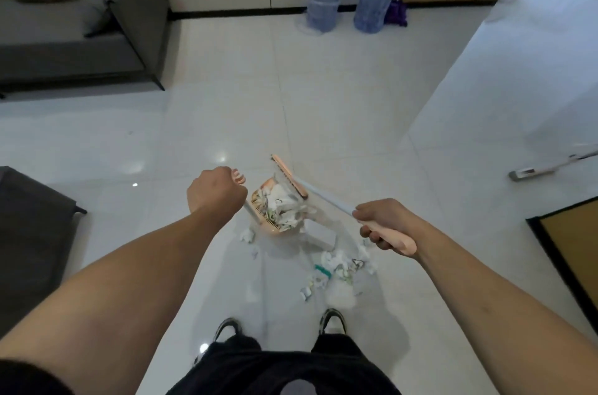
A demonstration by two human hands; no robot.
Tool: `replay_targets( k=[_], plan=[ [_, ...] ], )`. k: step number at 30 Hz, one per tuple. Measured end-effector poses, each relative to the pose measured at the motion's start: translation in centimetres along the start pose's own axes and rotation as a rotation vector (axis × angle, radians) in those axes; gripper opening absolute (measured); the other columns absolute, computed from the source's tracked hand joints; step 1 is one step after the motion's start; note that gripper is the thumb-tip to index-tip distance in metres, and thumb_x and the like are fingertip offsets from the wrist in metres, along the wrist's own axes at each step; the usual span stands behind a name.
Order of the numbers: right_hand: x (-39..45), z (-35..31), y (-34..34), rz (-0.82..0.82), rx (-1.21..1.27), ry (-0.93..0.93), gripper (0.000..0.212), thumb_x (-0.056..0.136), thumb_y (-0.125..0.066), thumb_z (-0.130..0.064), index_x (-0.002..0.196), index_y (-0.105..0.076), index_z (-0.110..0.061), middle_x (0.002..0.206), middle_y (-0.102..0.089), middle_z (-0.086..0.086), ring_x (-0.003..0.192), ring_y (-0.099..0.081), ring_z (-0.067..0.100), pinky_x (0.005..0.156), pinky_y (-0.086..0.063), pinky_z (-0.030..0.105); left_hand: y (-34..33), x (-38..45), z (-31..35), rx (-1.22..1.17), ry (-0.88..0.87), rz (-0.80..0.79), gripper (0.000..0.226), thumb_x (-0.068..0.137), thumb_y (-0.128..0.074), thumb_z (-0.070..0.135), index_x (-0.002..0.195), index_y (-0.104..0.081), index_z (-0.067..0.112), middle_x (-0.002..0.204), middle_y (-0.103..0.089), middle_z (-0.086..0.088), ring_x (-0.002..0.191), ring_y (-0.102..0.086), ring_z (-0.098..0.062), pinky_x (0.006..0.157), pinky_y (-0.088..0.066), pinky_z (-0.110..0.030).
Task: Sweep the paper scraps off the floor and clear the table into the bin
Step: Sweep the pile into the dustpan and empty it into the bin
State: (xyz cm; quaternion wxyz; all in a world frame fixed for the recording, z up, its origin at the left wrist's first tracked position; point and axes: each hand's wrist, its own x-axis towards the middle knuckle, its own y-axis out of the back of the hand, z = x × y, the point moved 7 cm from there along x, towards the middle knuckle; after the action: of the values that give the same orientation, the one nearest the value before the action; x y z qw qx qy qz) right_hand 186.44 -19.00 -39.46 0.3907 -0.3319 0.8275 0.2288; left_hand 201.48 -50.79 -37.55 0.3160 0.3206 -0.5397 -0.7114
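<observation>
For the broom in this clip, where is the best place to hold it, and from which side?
Hold the broom at its pink end grip, coming from above on the right, as the right hand does. The handle slants from there down to the head at the dustpan, giving leverage.

No readable text, label, brand, number or sign is being shown anywhere in the head view. Printed colour patches are being seen on the paper scraps (336, 268) on the floor and in the dustpan (278, 210), but they are too blurred and small for any letters to be made out. The two water bottles (323, 3) by the wall are carrying no label that can be read.
</observation>
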Motion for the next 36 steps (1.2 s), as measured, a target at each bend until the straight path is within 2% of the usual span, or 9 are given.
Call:
replay_targets(
  k=[3, 5, 11, 15, 19, 22, 25, 28, 36],
  plan=[
    [-1.2, -0.7, -1.4, 0.092, 0.032, 0.031, 0.013, 0.091, -0.065, -0.020, 0.099, -0.061, -0.011, 0.062, -0.053, 0.009, 0.041, -0.039, 0.015, 0.037, -0.026, 0.019, 1.8, 2.2, -0.4, -0.039, -0.084, 0.034, 0.009, 0.065, -0.050, 0.027, 0.068, -0.052, 0.018, 0.065, -0.051, -0.001, 0.063, -0.052, -0.028, 0.056, -0.036, -0.028],
    [-1.8, -0.3, -3.0, 0.149, 0.096, 0.028, 0.020, 0.092, -0.065, -0.020, 0.107, -0.061, -0.008, 0.062, -0.052, 0.009, 0.040, -0.038, 0.014, 0.037, -0.026, 0.019, 3.0, 3.5, -1.0, -0.063, -0.139, 0.048, 0.009, 0.068, -0.050, 0.026, 0.067, -0.050, 0.018, 0.064, -0.048, -0.001, 0.064, -0.051, -0.030, 0.058, -0.036, -0.029],
    [-3.6, 2.1, -10.3, 0.364, 0.264, 0.045, 0.034, 0.086, -0.074, -0.011, 0.118, -0.062, -0.008, 0.061, -0.052, 0.012, 0.038, -0.041, 0.016, 0.037, -0.030, 0.019, 4.8, 6.8, -2.6, -0.102, -0.330, 0.009, 0.009, 0.067, -0.050, 0.025, 0.067, -0.055, 0.017, 0.065, -0.053, -0.002, 0.062, -0.052, -0.028, 0.058, -0.037, -0.028],
    [-5.6, 4.0, -13.6, 0.488, 0.294, 0.023, 0.042, 0.082, -0.072, 0.001, 0.122, -0.059, 0.002, 0.066, -0.049, 0.016, 0.036, -0.039, 0.017, 0.038, -0.030, 0.020, 5.3, 6.3, -2.7, -0.120, -0.422, -0.003, 0.007, 0.066, -0.051, 0.023, 0.065, -0.054, 0.017, 0.062, -0.054, -0.001, 0.057, -0.051, -0.026, 0.056, -0.037, -0.028],
    [-9.2, 7.3, -15.1, 0.593, 0.344, -0.011, 0.048, 0.081, -0.070, 0.002, 0.123, -0.050, 0.015, 0.069, -0.046, 0.017, 0.039, -0.038, 0.018, 0.042, -0.027, 0.023, 5.8, 4.4, -1.1, -0.189, -0.511, -0.022, 0.006, 0.065, -0.051, 0.023, 0.063, -0.054, 0.019, 0.060, -0.056, 0.000, 0.054, -0.051, -0.022, 0.053, -0.035, -0.026],
    [-12.4, 11.0, -15.1, 0.652, 0.389, -0.026, 0.044, 0.080, -0.071, 0.001, 0.118, -0.051, 0.014, 0.068, -0.048, 0.017, 0.039, -0.039, 0.019, 0.041, -0.028, 0.022, 6.0, 1.5, 1.2, -0.181, -0.588, -0.055, 0.005, 0.066, -0.053, 0.024, 0.065, -0.055, 0.019, 0.062, -0.056, -0.001, 0.058, -0.054, -0.025, 0.056, -0.037, -0.027],
    [-16.4, 15.2, -14.9, 0.706, 0.462, -0.060, 0.030, 0.081, -0.071, -0.001, 0.109, -0.060, 0.002, 0.066, -0.051, 0.015, 0.037, -0.041, 0.018, 0.040, -0.029, 0.020, 5.9, -2.7, 4.3, -0.163, -0.700, -0.069, 0.007, 0.067, -0.053, 0.025, 0.067, -0.056, 0.019, 0.064, -0.058, -0.002, 0.062, -0.055, -0.028, 0.058, -0.039, -0.028],
    [-20.8, 19.8, -14.8, 0.755, 0.543, -0.066, 0.023, 0.082, -0.070, -0.002, 0.102, -0.060, -0.003, 0.067, -0.052, 0.015, 0.037, -0.043, 0.017, 0.040, -0.028, 0.020, 5.5, -7.9, 7.3, -0.155, -0.789, -0.089, 0.009, 0.066, -0.052, 0.026, 0.067, -0.057, 0.018, 0.065, -0.059, -0.003, 0.064, -0.057, -0.030, 0.060, -0.042, -0.029],
    [-32.1, 32.7, -16.5, 0.891, 0.736, -0.074, 0.027, 0.084, -0.067, -0.001, 0.108, -0.057, 0.006, 0.066, -0.053, 0.016, 0.039, -0.044, 0.019, 0.041, -0.029, 0.023, 5.0, -23.7, 11.6, -0.195, -0.972, -0.103, 0.011, 0.069, -0.056, 0.032, 0.069, -0.060, 0.022, 0.062, -0.057, 0.001, 0.060, -0.055, -0.026, 0.057, -0.040, -0.027]
  ],
)
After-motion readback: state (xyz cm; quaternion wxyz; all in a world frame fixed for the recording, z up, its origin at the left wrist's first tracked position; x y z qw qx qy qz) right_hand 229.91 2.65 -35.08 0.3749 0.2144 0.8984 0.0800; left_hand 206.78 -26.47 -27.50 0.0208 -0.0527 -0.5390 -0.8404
